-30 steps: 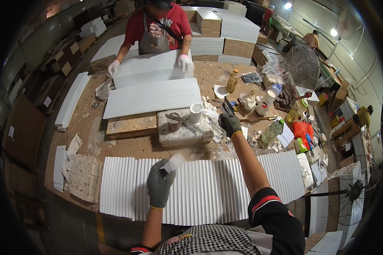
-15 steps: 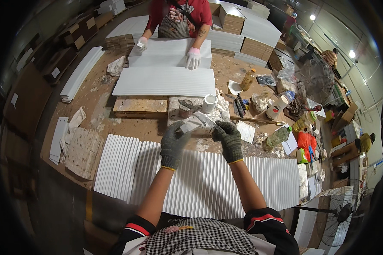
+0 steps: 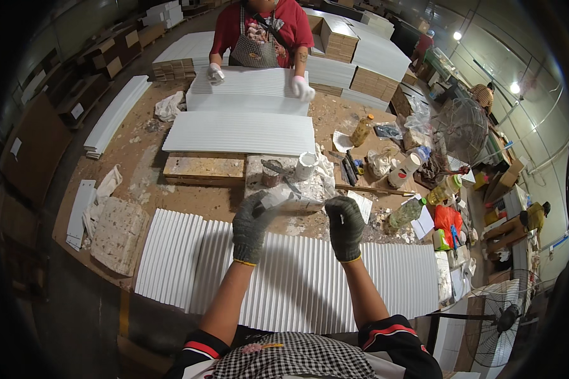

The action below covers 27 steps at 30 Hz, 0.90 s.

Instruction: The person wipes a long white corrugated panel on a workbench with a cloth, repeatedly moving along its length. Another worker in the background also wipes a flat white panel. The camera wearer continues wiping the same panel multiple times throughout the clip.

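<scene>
Both hands wear dark grey-green knitted gloves and are raised over a row of white ribbed strips (image 3: 284, 278). My left hand (image 3: 249, 232) pinches a pale, thin flat piece (image 3: 275, 198), blurred and too indistinct to name. My right hand (image 3: 346, 230) is closed in a fist, fingers curled in; a tiny pale spot shows on it, and what it holds, if anything, is hidden. Just beyond them, a paint-smeared white block (image 3: 256, 165) carries a white tub (image 3: 306, 166) and a reddish-brown can (image 3: 271, 174) with a blade-like tool across its top.
Across the table stands a co-worker (image 3: 259, 38) in white gloves, behind stacked white panels (image 3: 240, 132). Bottles (image 3: 362, 131), papers (image 3: 359, 205), rags and a red bag (image 3: 447, 221) crowd the right side. A plastered slab (image 3: 120, 230) lies left. Fans (image 3: 506, 319) stand at right.
My hands have drawn slightly nearer to me and a little farther apart, the right one now curled into a tighter fist. The co-worker's right-side hand has shifted right, off the panel's front.
</scene>
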Each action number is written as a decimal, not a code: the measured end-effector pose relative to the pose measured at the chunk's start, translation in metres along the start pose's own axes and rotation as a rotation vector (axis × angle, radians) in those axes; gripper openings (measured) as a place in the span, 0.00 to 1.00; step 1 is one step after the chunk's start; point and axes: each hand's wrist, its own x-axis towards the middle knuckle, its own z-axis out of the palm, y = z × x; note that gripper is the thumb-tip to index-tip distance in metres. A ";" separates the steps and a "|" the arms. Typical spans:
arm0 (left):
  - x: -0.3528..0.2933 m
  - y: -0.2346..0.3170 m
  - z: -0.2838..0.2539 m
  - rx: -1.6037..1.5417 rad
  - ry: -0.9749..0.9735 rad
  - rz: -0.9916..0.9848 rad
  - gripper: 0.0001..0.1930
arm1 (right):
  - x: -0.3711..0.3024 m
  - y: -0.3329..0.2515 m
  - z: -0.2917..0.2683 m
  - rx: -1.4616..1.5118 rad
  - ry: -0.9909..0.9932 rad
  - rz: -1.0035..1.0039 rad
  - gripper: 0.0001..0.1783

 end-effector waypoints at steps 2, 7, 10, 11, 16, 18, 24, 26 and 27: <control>0.002 0.002 0.001 0.097 -0.013 0.046 0.26 | -0.003 0.006 0.003 0.352 -0.037 0.395 0.08; 0.006 0.007 0.010 0.322 -0.007 0.127 0.25 | -0.001 0.018 0.012 0.715 -0.106 0.874 0.10; 0.009 0.006 0.011 0.277 0.024 0.065 0.26 | -0.001 0.021 0.016 0.708 0.004 0.938 0.10; 0.010 0.005 0.011 0.262 0.040 0.070 0.26 | -0.003 0.022 0.017 0.698 0.069 0.950 0.10; 0.009 -0.001 0.009 0.189 0.023 0.126 0.26 | -0.015 0.024 0.024 0.765 0.005 1.028 0.12; 0.008 -0.002 0.010 0.159 0.028 0.122 0.26 | -0.018 0.028 0.026 0.716 0.105 0.948 0.12; 0.008 -0.004 0.011 0.226 0.000 0.097 0.25 | -0.019 0.021 0.030 0.712 0.019 0.952 0.10; 0.009 -0.007 0.012 0.245 -0.013 0.064 0.25 | -0.015 0.012 0.033 0.503 0.108 0.873 0.10; 0.009 -0.008 0.012 0.239 -0.019 0.049 0.25 | -0.014 0.007 0.037 0.611 0.163 0.731 0.03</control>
